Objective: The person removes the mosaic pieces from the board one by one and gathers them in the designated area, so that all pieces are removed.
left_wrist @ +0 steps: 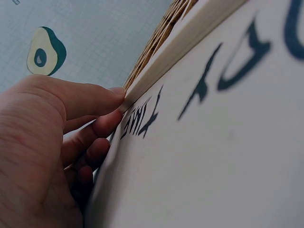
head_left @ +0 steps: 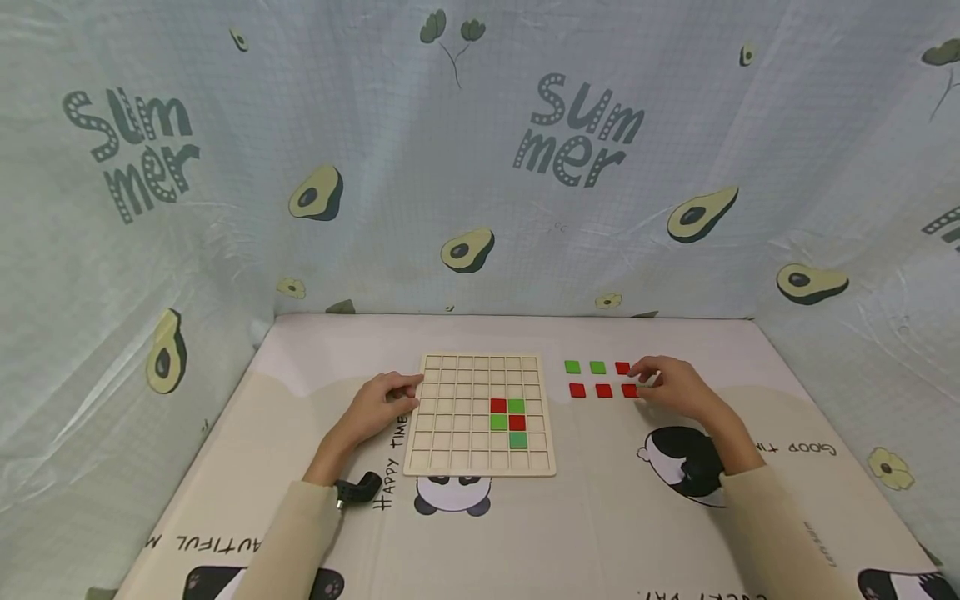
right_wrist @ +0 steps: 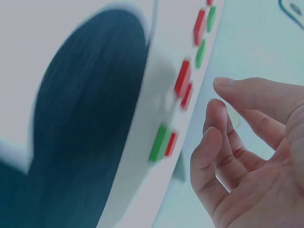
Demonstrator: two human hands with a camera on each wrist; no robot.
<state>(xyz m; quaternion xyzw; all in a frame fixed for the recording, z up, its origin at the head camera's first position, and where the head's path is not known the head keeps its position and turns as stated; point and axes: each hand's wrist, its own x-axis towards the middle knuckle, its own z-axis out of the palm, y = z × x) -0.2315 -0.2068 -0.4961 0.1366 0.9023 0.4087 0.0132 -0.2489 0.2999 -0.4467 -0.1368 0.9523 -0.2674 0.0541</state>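
Observation:
A pale wooden grid board (head_left: 450, 417) lies on the table. Red and green square tiles sit in several of its cells, among them a red tile (head_left: 498, 406) and a green tile (head_left: 517, 440). My left hand (head_left: 381, 406) touches the board's left edge with its fingertips; the left wrist view shows them against the rim (left_wrist: 156, 61). Over the right end of two rows of loose tiles hovers my right hand (head_left: 670, 385), close to a red tile (head_left: 628, 390). In the right wrist view its fingers (right_wrist: 213, 147) are loosely bent, with nothing visible between them.
Loose green tiles (head_left: 572, 367) and red tiles (head_left: 577, 390) lie right of the board. The tablecloth (head_left: 585, 533) carries printed pandas and lettering. Behind the table hangs a curtain (head_left: 375, 125) with avocado prints. A black device (head_left: 360, 488) is at the left wrist.

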